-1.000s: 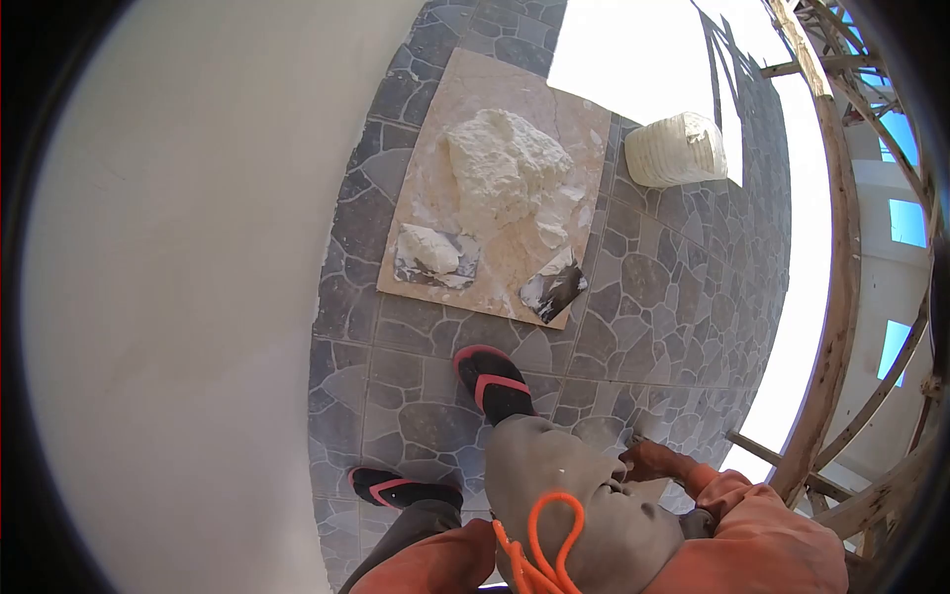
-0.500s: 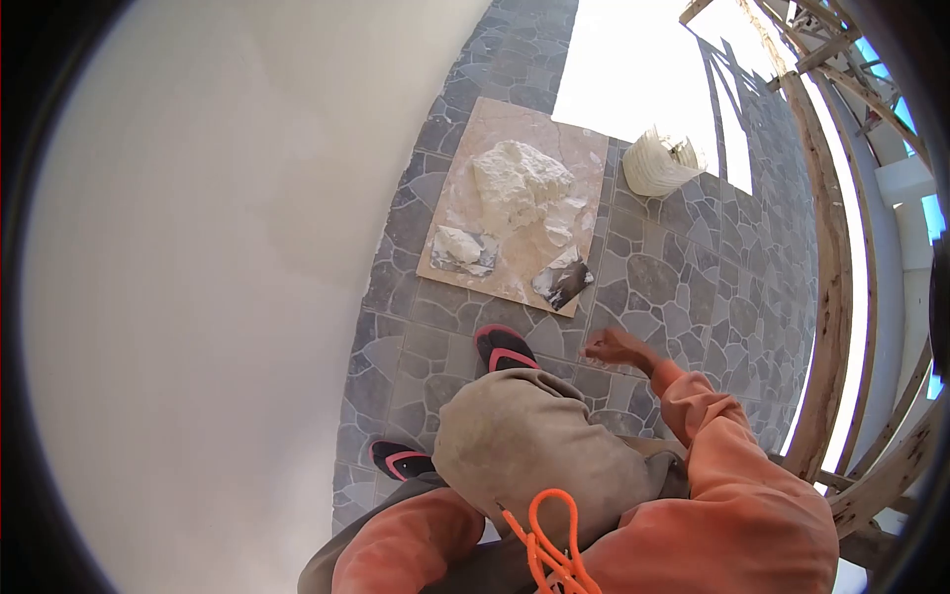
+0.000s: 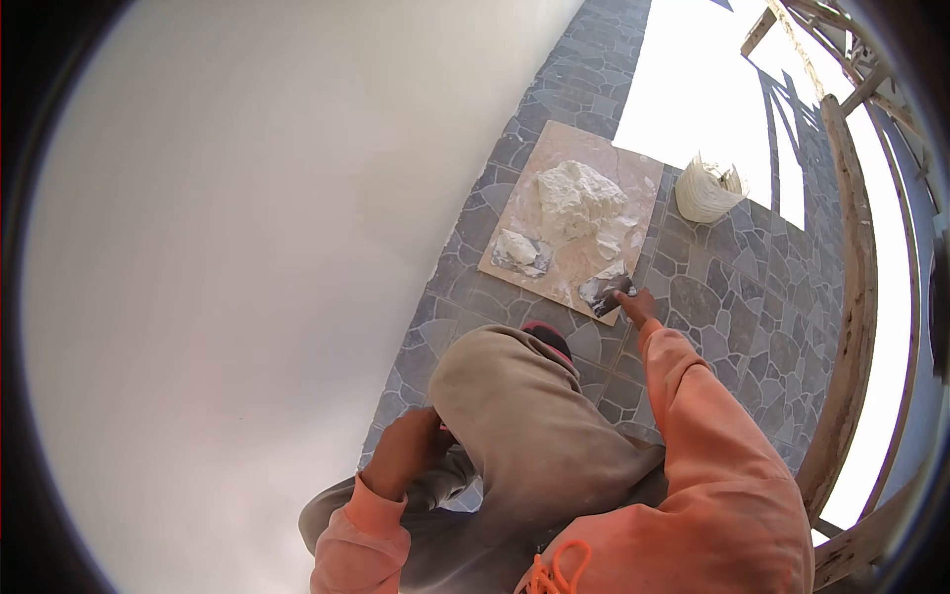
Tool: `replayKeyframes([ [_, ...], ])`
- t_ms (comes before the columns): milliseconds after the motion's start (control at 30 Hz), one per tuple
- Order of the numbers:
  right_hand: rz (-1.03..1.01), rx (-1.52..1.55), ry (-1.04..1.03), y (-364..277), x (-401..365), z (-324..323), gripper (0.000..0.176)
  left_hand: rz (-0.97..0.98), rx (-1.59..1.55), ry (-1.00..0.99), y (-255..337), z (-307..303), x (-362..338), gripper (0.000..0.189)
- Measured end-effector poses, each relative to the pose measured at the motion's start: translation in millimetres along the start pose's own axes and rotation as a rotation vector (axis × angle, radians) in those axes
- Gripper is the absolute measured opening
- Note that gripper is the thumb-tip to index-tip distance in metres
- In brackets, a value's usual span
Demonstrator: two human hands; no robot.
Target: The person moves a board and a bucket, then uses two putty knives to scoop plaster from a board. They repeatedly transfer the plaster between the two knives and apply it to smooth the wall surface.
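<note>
My right hand (image 3: 639, 305) reaches down to the board's near right corner. Its thumb and fingers pinch the edge of a dark, flat trowel (image 3: 606, 289) smeared with white plaster. The trowel rests on a pinkish board (image 3: 539, 183). A large heap of white plaster (image 3: 579, 198) sits on this board. At its left corner lies a second flat metal blade (image 3: 539, 263), topped with a lump of plaster (image 3: 514, 246). My left hand (image 3: 408, 447) is beside my bent left knee, its fingers mostly hidden against the trouser leg.
A plaster-crusted white bucket (image 3: 705, 203) stands right of the board on the stone-patterned floor (image 3: 717, 287). A smooth pale wall (image 3: 247, 247) rises along the left. Wooden scaffold poles (image 3: 851, 247) run up the right side. Bright sunlight covers part of the floor beyond.
My right hand has moved forward from above the floor onto the trowel and taken hold of its edge. My left hand has come into view by the knee. The camera view has shifted.
</note>
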State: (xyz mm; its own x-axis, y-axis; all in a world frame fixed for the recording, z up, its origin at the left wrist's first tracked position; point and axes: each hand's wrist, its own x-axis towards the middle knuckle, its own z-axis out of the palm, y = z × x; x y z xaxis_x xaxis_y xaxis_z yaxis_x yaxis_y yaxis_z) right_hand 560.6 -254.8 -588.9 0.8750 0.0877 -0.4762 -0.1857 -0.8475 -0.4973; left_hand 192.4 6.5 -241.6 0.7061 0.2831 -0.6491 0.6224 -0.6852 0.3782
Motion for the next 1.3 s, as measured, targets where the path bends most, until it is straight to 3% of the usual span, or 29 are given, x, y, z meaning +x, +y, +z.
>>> replayKeyframes([
  [67, -0.008, -0.043, 0.027, -1, 2, 3, 0.079, -0.086, -0.087, 0.057, 19, -14, -27, 0.029],
  [167, 0.021, -0.017, 0.047, 3, 14, 7, 0.068, -0.027, -0.052, 0.168, 9, -5, -53, 0.031],
  [233, 0.017, 0.252, -0.004, 43, 58, 37, 0.055, 0.034, -0.076, 0.239, -3, 7, -62, 0.035],
  [267, 0.0, 0.466, -0.074, 27, 38, 22, 0.035, 0.01, -0.078, 0.236, -5, 6, -66, 0.035],
  [300, 0.043, 0.604, -0.102, 25, 31, 19, 0.027, -0.001, -0.085, 0.224, -6, 5, -66, 0.036],
  [367, 0.164, 0.955, -0.312, 33, 37, 20, 0.023, 0.02, -0.105, 0.223, -10, 3, -64, 0.037],
  [467, -0.215, 0.951, -0.331, 57, 40, 29, 0.017, 0.065, -0.074, 0.293, -15, 2, -59, 0.035],
  [567, -0.084, 1.195, -0.42, 13, 0, -25, 0.011, 0.184, -0.051, 0.393, -8, -11, -58, 0.035],
  [633, -0.135, 1.377, -0.481, -26, -36, -66, 0.007, 0.197, -0.109, 0.413, -3, -19, -57, 0.035],
  [733, -0.323, 1.671, -0.593, -83, -70, -118, 0.016, 0.272, -0.143, 0.448, 8, -31, -53, 0.034],
  [867, -0.348, 1.941, -0.777, -176, -126, -178, 0.028, 0.429, -0.144, 0.486, 20, -36, -45, 0.034],
  [967, -0.531, 1.781, -0.825, -223, -135, -188, 0.027, 0.454, -0.065, 0.452, 37, -48, -44, 0.035],
  [1067, -0.509, 1.682, -0.9, -254, -119, -181, 0.025, 0.427, 0.005, 0.356, 43, -64, -36, 0.036],
  [1100, -0.377, 1.628, -0.787, -279, -160, -196, 0.022, 0.417, 0.015, 0.345, 43, -71, -32, 0.036],
  [1167, -0.337, 1.603, -0.804, -310, -186, -206, 0.022, 0.391, 0.028, 0.298, 38, -83, -17, 0.037],
  [1300, -0.583, 1.586, -0.895, -344, -239, -232, 0.019, 0.321, 0.153, 0.162, 20, -99, 49, 0.034],
])
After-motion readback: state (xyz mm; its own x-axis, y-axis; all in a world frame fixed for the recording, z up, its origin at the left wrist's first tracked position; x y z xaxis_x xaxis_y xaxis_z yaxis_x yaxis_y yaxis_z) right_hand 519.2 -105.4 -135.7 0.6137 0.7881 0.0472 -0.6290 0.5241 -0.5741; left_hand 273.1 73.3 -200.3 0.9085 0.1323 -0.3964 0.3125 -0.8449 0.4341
